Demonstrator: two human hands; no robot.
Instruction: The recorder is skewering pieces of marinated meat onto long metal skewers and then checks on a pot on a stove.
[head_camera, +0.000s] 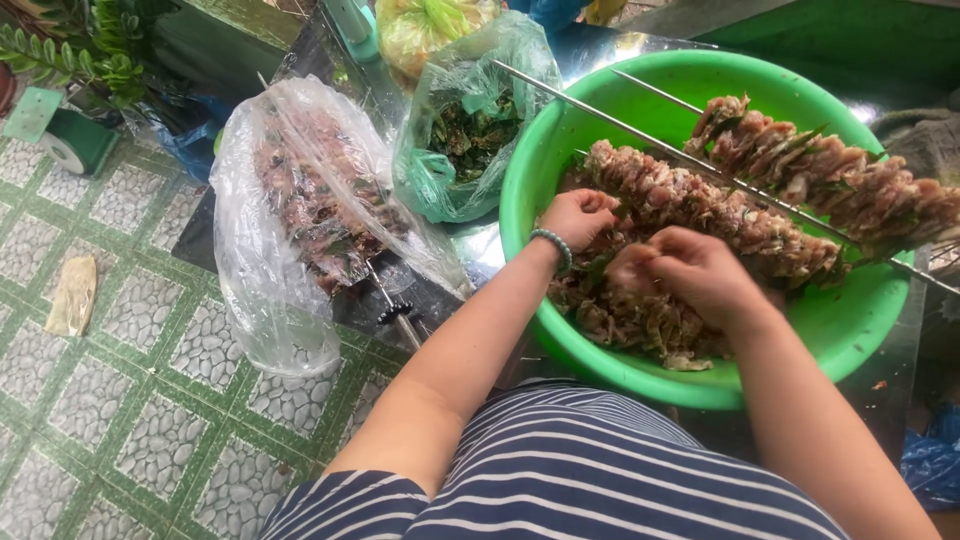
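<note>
Your left hand (578, 218) is curled into a loose fist at the near end of the loaded skewer (700, 205), its grip narrow, fingers tucked against the meat; whether it pinches a piece I cannot tell. Your right hand (695, 272) is closed over a small wad of loose meat (625, 315), just below that skewer, inside the green plastic basin (850, 310).

The risk, as I judge it, is the bare steel rod: the meat is wet and slippery (chopped, glistening, flecked with dark leaves), so a slipping grip could push your palm onto the point. The second skewer (830, 175) lies across the smooth round rim and could roll off.

To your left, a thin crinkled clear bag (290, 220) covers more skewered meat, and a green bag (465, 135) holds leaves, both on the shiny surface (600, 50).
</note>
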